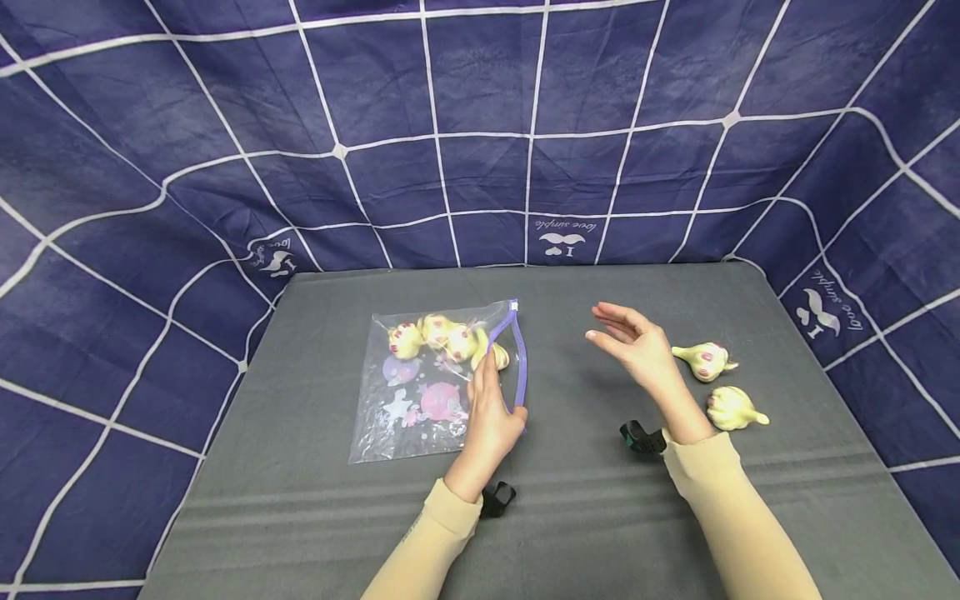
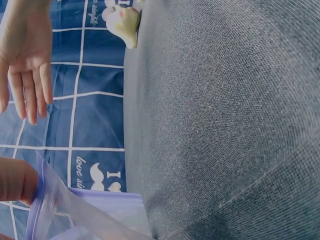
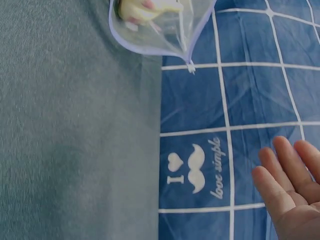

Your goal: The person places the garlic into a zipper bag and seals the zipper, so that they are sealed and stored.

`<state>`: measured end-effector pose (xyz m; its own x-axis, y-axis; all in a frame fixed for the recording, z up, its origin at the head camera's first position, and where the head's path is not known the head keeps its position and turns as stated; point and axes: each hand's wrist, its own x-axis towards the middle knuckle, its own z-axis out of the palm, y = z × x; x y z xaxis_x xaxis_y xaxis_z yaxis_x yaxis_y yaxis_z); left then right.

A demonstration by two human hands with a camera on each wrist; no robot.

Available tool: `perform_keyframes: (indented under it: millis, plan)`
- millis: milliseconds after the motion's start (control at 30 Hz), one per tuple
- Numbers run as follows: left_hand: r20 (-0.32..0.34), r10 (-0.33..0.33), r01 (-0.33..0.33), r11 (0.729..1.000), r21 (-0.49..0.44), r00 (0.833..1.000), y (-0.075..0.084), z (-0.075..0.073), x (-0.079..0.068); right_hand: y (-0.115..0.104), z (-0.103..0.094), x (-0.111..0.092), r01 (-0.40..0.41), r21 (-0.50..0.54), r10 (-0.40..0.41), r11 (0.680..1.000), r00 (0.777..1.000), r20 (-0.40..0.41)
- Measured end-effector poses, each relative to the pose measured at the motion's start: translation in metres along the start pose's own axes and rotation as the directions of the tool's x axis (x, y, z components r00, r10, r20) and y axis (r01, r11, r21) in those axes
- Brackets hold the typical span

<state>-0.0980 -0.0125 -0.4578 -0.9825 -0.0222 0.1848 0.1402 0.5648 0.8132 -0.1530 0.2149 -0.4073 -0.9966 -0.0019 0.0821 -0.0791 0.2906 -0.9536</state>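
A clear zip bag (image 1: 375, 425) with a purple seal lies with its mouth parted toward the right. Several garlic bulbs (image 1: 406, 340) with pinkish patches are inside, near its far side. My left hand (image 1: 491, 423) pinches the near part of the bag's mouth; its thumb (image 2: 17, 181) presses the purple rim in the left wrist view. Held in the air right of the bag is my right hand (image 1: 637, 348), its fingers apart from the thumb and nothing between them. Beyond it to the right, one garlic bulb (image 1: 707, 362) and a second garlic bulb (image 1: 732, 408) lie on the cloth.
Grey cloth (image 1: 300, 517) covers the table. Blue fabric (image 1: 480, 175) with white grid lines hangs behind it and along both sides. A black wrist camera (image 1: 641, 437) is strapped under the right wrist, another black camera (image 1: 498, 500) at the left.
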Motion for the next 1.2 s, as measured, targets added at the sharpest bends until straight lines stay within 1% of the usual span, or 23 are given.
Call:
perform_keyframes:
  millis: [200, 333, 500, 667, 833, 933, 1200]
  plan:
    - [-0.002, 0.003, -0.003, 1.0, -0.004, 1.0, 0.0, 0.0, -0.001, -0.001, -0.012, -0.006, 0.023, -0.026, -0.025, 0.999, 0.996, -0.082]
    - [-0.008, 0.009, -0.009, 1.0, -0.004, 1.0, -0.001, 0.0, -0.001, 0.0, -0.022, -0.01, 0.028, -0.043, -0.033, 0.999, 0.993, -0.116]
    - [-0.005, 0.016, -0.016, 1.0, 0.002, 1.0, -0.002, 0.0, -0.001, 0.006, -0.036, -0.017, -0.003, -0.077, -0.008, 0.997, 0.989, -0.147]
    - [-0.001, 0.01, -0.01, 1.0, 0.005, 1.0, -0.002, 0.0, 0.0, 0.014, -0.049, -0.026, -0.034, -0.124, 0.009, 0.992, 0.981, -0.196]
    - [-0.003, 0.012, -0.012, 1.0, 0.007, 1.0, -0.002, 0.0, 0.0, 0.019, -0.059, -0.035, -0.041, -0.105, 0.015, 0.994, 0.972, -0.235]
    - [-0.004, 0.015, -0.015, 1.0, 0.006, 1.0, -0.002, 0.0, 0.0, 0.02, -0.063, -0.04, -0.054, -0.086, 0.032, 0.995, 0.968, -0.247]
    - [0.011, 0.007, -0.007, 1.0, 0.005, 1.0, -0.002, -0.001, 0.001, 0.03, -0.075, -0.053, -0.121, -0.123, 0.082, 0.985, 0.955, -0.285]
